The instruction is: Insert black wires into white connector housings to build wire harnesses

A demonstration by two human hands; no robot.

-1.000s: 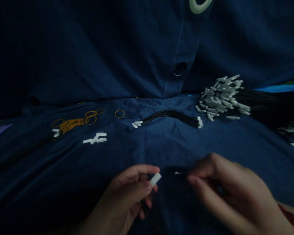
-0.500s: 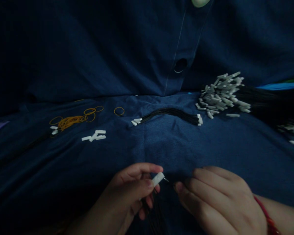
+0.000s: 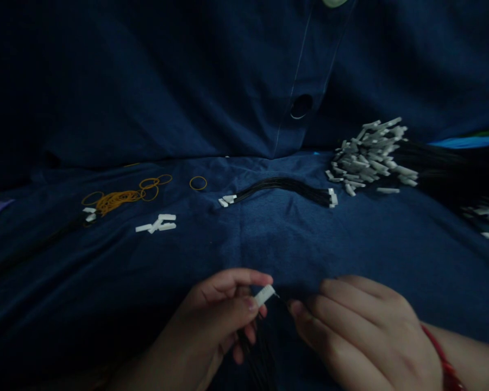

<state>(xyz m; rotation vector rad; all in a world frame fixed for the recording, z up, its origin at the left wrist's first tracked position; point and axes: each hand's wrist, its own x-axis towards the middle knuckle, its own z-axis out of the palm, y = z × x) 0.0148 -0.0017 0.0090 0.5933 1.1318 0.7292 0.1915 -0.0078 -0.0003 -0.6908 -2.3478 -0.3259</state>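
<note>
My left hand [image 3: 224, 312] pinches a small white connector housing [image 3: 264, 295] between thumb and fingers. Black wires [image 3: 258, 355] hang down below that hand. To the right, my right hand [image 3: 358, 326] is closed on a thin black wire [image 3: 284, 300]. The wire's bright metal end is at the right end of the connector housing; whether it sits inside I cannot tell. Most of the right fingertips are hidden behind the back of the hand.
A bundled wire harness [image 3: 275, 184] with white ends lies ahead on dark blue cloth [image 3: 228, 244]. Orange rubber bands [image 3: 120, 200] and loose white housings [image 3: 157, 224] lie left. At right is a big pile of white-ended black wires [image 3: 370, 155].
The wire's metal end is nearer the connector housing, and less of it shows. My right hand has shifted very slightly left; my left hand stays nearly in place.
</note>
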